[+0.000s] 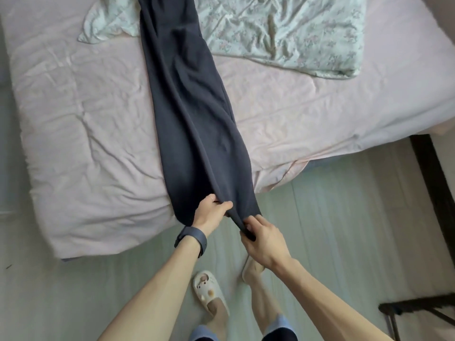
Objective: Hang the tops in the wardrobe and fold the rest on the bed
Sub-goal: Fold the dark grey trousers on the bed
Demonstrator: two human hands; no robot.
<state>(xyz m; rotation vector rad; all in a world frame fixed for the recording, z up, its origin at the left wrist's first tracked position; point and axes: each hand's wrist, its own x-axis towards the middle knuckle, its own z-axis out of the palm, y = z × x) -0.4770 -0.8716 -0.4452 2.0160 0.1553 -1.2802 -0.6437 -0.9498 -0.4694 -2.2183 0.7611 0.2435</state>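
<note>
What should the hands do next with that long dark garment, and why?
Probably carry the near end, which both the left hand and right hand grip, up toward the far end: the dark garment lies stretched lengthwise on the bed, unfolded.

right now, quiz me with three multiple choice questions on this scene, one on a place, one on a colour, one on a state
1. Where does the dark garment lie?
A) on the floor
B) lengthwise across the bed
C) on a hanger

2. What colour is the sheet?
A) pale pink
B) bright yellow
C) black

3. What are the hands doing?
A) both rest open
B) only one grips
C) left hand and right hand both grip the garment's near end

Answers:
1 B, it runs from the bed's near edge toward the floral quilt.
2 A, the sheet reads pale pink.
3 C, the fingers of both hands curl round the fabric.
</note>
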